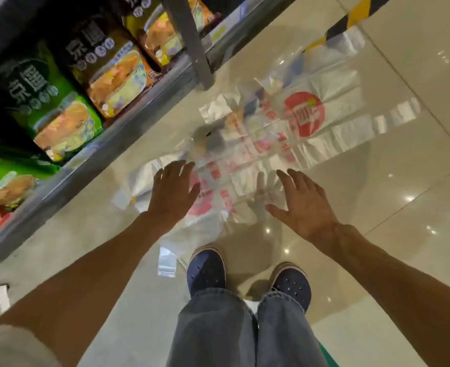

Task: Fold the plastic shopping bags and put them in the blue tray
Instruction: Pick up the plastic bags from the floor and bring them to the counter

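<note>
Navy clogs [247,274] stand on the glossy tiled floor [377,260]. Just ahead, the left hand [173,192] and right hand [304,205] hover spread wide, holding nothing, over clear plastic bags [284,133] lying flat beside a shelf [128,123] of snack packets [67,112].

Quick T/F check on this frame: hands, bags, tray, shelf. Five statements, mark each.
1. Both hands are open, fingers spread. True: the left hand and the right hand hold nothing.
2. The plastic shopping bags lie spread on the tiled floor. True.
3. A folded bag already lies in the blue tray. False: no blue tray is in view.
4. The bags carry a green logo. False: the print is red.
5. The shelf with snack packets is on the person's right. False: it is on their left.
</note>
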